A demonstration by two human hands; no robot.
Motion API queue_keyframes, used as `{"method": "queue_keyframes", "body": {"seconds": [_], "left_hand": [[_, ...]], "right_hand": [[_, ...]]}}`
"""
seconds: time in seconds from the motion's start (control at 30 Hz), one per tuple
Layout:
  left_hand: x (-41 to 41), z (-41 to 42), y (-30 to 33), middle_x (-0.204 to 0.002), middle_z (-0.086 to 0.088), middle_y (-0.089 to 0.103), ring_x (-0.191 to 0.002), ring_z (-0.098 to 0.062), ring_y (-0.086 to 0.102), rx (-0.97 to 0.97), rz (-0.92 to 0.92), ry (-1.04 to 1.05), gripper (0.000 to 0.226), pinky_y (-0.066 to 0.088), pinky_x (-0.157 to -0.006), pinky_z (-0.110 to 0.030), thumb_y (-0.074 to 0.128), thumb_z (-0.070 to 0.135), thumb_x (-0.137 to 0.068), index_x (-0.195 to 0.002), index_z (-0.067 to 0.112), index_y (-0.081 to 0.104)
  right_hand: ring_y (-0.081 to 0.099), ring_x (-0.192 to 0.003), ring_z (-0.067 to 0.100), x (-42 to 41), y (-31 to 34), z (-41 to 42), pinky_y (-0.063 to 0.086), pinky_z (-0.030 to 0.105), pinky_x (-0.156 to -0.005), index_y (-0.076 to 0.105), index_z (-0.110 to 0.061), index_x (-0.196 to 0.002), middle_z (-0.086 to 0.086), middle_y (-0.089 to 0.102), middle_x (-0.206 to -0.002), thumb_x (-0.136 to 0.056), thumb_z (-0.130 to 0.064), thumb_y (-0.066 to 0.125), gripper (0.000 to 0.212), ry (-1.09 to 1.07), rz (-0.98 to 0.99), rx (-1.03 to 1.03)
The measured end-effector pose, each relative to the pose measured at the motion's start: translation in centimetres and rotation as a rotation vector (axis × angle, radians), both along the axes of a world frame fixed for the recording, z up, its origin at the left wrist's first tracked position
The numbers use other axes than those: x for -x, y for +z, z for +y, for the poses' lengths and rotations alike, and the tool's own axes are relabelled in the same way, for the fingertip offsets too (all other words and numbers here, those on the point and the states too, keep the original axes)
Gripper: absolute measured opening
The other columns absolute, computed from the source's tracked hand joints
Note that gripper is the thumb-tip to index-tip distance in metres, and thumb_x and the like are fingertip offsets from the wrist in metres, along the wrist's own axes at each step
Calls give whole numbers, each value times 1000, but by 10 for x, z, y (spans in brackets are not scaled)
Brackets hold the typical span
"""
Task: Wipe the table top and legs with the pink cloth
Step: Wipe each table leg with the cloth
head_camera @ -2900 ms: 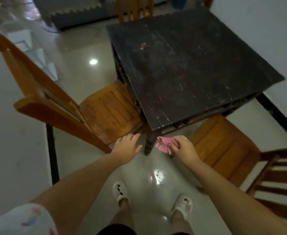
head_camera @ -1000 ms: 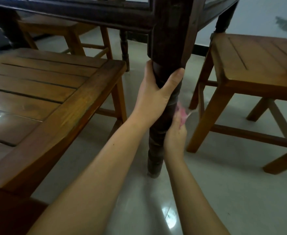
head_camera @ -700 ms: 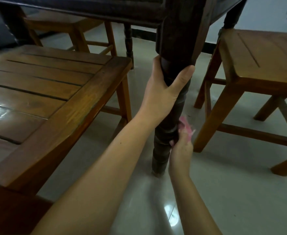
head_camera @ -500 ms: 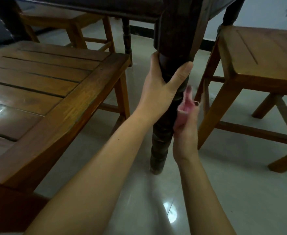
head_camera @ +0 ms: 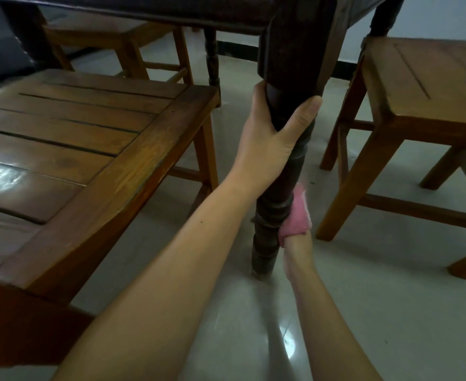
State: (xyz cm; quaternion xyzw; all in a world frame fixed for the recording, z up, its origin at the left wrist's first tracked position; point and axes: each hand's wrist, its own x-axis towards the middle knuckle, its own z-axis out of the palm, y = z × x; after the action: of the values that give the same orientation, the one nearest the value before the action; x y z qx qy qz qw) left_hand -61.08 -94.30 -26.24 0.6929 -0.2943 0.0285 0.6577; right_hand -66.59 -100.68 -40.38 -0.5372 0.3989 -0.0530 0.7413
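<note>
Crouched low beside the dark turned leg [head_camera: 274,215] of the counter [head_camera: 171,12], midway through wiping it. Left hand [head_camera: 270,138] wrapped round the upper part of the leg just under the square block, thumb on the right face and fingers curling behind the left side: a steadying grip. Right hand [head_camera: 295,248] low on the leg's right side, pressing the pink cloth [head_camera: 298,215] against the lower turned rings; cloth bunched and standing up above the hand, touching the wood. Right fingers hidden by cloth and leg, so whether clenched round the cloth cannot be told, though probably gripping it.

To do this well: better to wrap the cloth round the leg than to rub one face only, and to twist while sliding so the grooves between the rings get cleaned. Worth running down to the foot [head_camera: 262,268] on the tiled floor [head_camera: 364,312]. Far side of the leg out of view, likely needing a pass. Wooden chair [head_camera: 94,138] close on the left and wooden stool [head_camera: 419,86] on the right, leaving little elbow room.
</note>
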Motion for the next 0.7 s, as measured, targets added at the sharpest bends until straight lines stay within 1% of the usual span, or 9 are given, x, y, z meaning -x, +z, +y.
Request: {"method": "queue_keyframes", "body": {"seconds": [0.07, 0.13, 0.2, 0.27, 0.37, 0.47, 0.53, 0.57, 0.7], "left_hand": [[0, 0, 0, -111, 16, 48, -101, 9, 46, 2, -3, 9, 58, 37, -84, -2, 61, 24, -87, -134, 15, 29], [1, 0, 0, -116, 9, 50, -106, 1, 48, -5, -15, 11, 59, 39, -89, -10, 61, 26, -87, -134, 14, 28], [1, 1, 1, -115, 10, 48, -103, 3, 47, -11, -21, 3, 59, 38, -87, -7, 60, 26, -87, -135, 14, 28], [2, 1, 2, -114, 11, 47, -102, 5, 46, -14, -15, -2, 60, 36, -83, -2, 60, 26, -87, -136, 14, 27], [3, 2, 3, -114, 11, 47, -101, 4, 46, -18, -3, 7, 60, 35, -82, -4, 60, 27, -87, -136, 14, 27], [3, 2, 3, -106, 18, 47, -94, 13, 46, -19, 6, 9, 52, 37, -76, 1, 60, 25, -87, -129, 19, 30], [4, 2, 3, -108, 16, 48, -96, 12, 46, -11, 15, 4, 54, 37, -77, 1, 61, 25, -87, -131, 17, 31], [4, 2, 4, -109, 15, 47, -97, 11, 45, -11, 13, 4, 56, 37, -77, 0, 61, 25, -87, -132, 16, 30], [4, 2, 4, -113, 14, 46, -98, 10, 44, -12, 11, 13, 59, 36, -79, -3, 61, 27, -86, -135, 15, 29]], "right_hand": [[53, -82, 20, 0, -12, -11, 43, 36, -84, 57, -12, -117, 6, 57, -88, -94, -41, 45, 39, 13, 102, 86], [57, -79, 16, 7, -19, -26, 48, 29, -74, 58, -14, -115, 0, 58, -86, -95, -19, 47, 23, 124, 118, 396], [60, -85, 17, 17, -19, -42, 47, 25, -66, 54, -15, -115, 0, 58, -96, -91, -14, 54, 24, 226, 142, 772], [57, -93, 16, 20, -12, -50, 54, 32, -72, 45, -19, -126, 0, 49, -115, -87, -17, 59, 41, 173, 86, 927], [55, -88, 8, 12, 8, -39, 53, 27, -77, 39, -19, -135, -8, 49, -112, -87, -21, 61, 52, 51, -81, 772], [60, -71, 15, 14, 25, -25, 54, 29, -63, 59, -15, -112, -1, 63, -85, -90, -33, 56, 29, 72, -211, 237], [64, -83, 15, 19, 32, -29, 51, 32, -79, 65, -16, -96, -1, 68, -87, -94, -36, 47, 27, -2, -352, -104], [64, -93, 15, 21, 32, -29, 49, 35, -88, 67, -17, -94, 0, 70, -93, -95, -34, 44, 29, -47, -410, -156], [58, -106, 16, 15, 32, -4, 49, 35, -91, 63, -27, -106, 0, 64, -112, -96, -31, 46, 21, -51, -466, 291]]}}
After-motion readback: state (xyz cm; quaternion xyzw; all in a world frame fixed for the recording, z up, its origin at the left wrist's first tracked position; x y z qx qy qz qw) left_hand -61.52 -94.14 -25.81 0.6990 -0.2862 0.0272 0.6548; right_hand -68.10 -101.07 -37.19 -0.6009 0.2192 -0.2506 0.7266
